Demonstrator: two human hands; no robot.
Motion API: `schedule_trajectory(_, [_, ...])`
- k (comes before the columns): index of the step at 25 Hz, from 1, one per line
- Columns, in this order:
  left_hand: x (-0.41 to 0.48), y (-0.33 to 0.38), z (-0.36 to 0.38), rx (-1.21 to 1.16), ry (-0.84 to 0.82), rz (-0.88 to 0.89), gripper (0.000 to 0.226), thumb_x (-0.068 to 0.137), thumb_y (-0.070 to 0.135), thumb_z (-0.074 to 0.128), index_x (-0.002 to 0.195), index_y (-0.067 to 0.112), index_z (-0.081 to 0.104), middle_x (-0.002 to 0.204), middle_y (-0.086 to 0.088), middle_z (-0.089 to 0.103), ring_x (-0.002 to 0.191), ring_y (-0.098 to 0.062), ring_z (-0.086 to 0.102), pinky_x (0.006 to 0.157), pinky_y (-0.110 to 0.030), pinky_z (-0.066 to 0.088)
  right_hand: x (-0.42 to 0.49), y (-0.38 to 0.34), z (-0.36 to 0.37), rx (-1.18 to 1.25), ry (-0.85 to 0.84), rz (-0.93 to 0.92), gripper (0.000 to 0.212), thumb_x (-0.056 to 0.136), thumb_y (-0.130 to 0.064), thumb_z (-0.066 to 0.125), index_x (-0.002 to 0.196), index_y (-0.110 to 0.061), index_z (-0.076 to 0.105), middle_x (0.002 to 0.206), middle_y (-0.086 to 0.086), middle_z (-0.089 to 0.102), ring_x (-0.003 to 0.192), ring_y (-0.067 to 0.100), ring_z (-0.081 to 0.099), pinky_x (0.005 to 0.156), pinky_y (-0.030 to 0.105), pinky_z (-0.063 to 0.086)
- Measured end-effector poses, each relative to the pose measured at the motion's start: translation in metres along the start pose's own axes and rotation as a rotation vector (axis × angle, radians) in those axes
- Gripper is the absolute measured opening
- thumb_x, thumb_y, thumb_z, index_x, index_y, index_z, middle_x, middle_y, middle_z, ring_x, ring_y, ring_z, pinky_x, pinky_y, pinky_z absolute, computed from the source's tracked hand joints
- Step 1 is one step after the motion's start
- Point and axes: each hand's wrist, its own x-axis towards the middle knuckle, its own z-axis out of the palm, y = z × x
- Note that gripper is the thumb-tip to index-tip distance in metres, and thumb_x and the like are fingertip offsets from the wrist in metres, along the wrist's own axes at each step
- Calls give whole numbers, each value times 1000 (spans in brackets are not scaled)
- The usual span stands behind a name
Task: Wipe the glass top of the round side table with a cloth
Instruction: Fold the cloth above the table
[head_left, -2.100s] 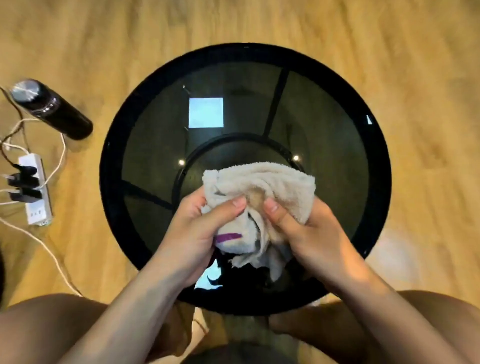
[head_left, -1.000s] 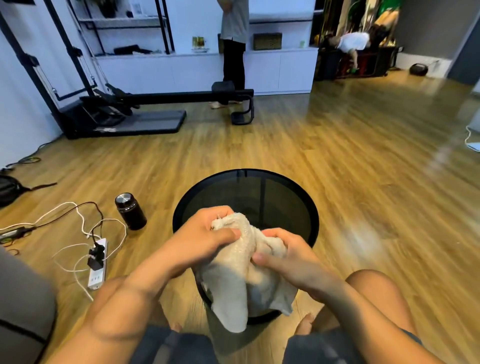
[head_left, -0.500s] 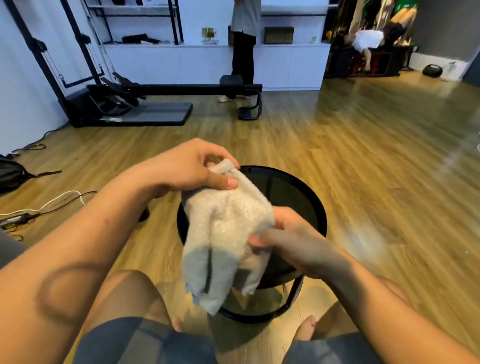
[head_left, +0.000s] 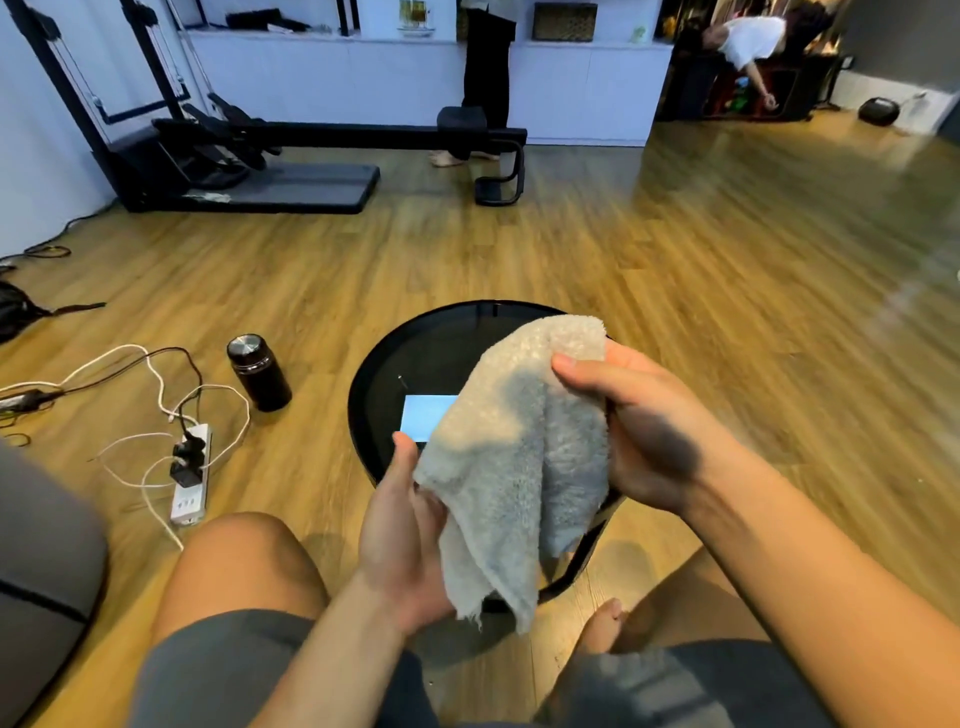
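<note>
A wooden floor fills most of the frame. Left of centre a black flask with a metal cap stands upright on it. Further left lies a white power strip with black plugs in it, amid loose white and dark cables. A grey cushion sits at the lower left and a black bag at the left edge. Along the top run a black exercise machine and white cabinets bearing a woven basket. A person stands there, and another person bends over at the upper right.
</note>
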Motion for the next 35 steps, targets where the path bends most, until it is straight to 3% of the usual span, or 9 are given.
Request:
schedule_trajectory(2, [1, 12, -5, -28, -262, 11, 80, 86, 66, 54, 142, 9, 49, 139, -20, 57, 132, -36, 50, 111, -47, 40, 1, -2, -7, -14, 52, 22, 35, 82, -12, 60, 116, -3, 65, 106, 19, 71, 97, 31, 68, 91, 46, 55])
schedule_trajectory(3, [-1, 21, -7, 33, -189, 47, 81, 77, 62, 69, 137, 10, 55, 139, -19, 56, 133, -35, 49, 112, -46, 39, 1, -3, -10, -34, 70, 32, 38, 82, -12, 59, 119, -2, 63, 108, 20, 70, 97, 31, 69, 91, 45, 55])
schedule_trajectory(8, [6, 44, 20, 570, 17, 301, 37, 66, 21, 85, 101, 15, 75, 101, -10, 77, 97, -25, 72, 80, -33, 58, 6, -5, -23, -54, 104, 69, 35, 90, -9, 54, 122, 1, 62, 113, 21, 72, 97, 28, 72, 88, 39, 58])
schedule_trajectory(14, [26, 63, 29, 676, 303, 368, 86, 72, 7, 81, 145, 19, 36, 125, -10, 64, 103, -27, 69, 93, -41, 54, 7, -1, -26, -287, 323, 58, 16, 99, -10, 54, 113, -6, 61, 88, 6, 78, 77, 18, 75, 66, 29, 61])
schedule_trajectory(19, [39, 62, 31, 1587, 272, 408, 58, 59, 24, 91, 110, 35, 65, 110, 6, 62, 104, -18, 62, 87, -33, 53, 11, -1, -47, -419, 343, -18, 65, 90, -9, 67, 144, -28, 37, 118, 3, 64, 103, 25, 69, 88, 39, 57])
schedule_trajectory(22, [43, 65, 43, 1768, 348, 615, 25, 67, 32, 86, 86, 32, 70, 93, 12, 56, 89, -7, 56, 68, -18, 39, 1, -17, -57, -755, 76, 52, 59, 70, -15, 84, 125, -25, 61, 109, 0, 73, 98, 17, 71, 84, 29, 58])
schedule_trajectory(26, [50, 72, 49, 1622, 213, 595, 13, 77, 34, 79, 78, 23, 71, 99, 16, 55, 97, 1, 54, 82, -22, 42, 2, -19, -76, -1443, 187, 37, 18, 74, -28, 83, 79, -35, 67, 82, -10, 66, 77, 10, 62, 63, 29, 45])
schedule_trajectory(32, [109, 35, 80, 1188, 122, 236, 32, 93, 32, 62, 114, 7, 59, 113, -20, 67, 94, -26, 67, 91, -47, 52, 2, -22, -152, -537, 404, 23, 19, 93, -10, 63, 111, -15, 61, 100, 10, 74, 76, 18, 71, 73, 37, 58])
schedule_trajectory(35, [153, 8, 99, 1043, 102, 129, 52, 80, 11, 76, 125, 14, 51, 116, -12, 61, 99, -23, 64, 91, -44, 54, -4, -14, -201, -339, 526, 89, 42, 89, -10, 69, 125, -20, 50, 92, 8, 65, 73, 19, 66, 63, 32, 54])
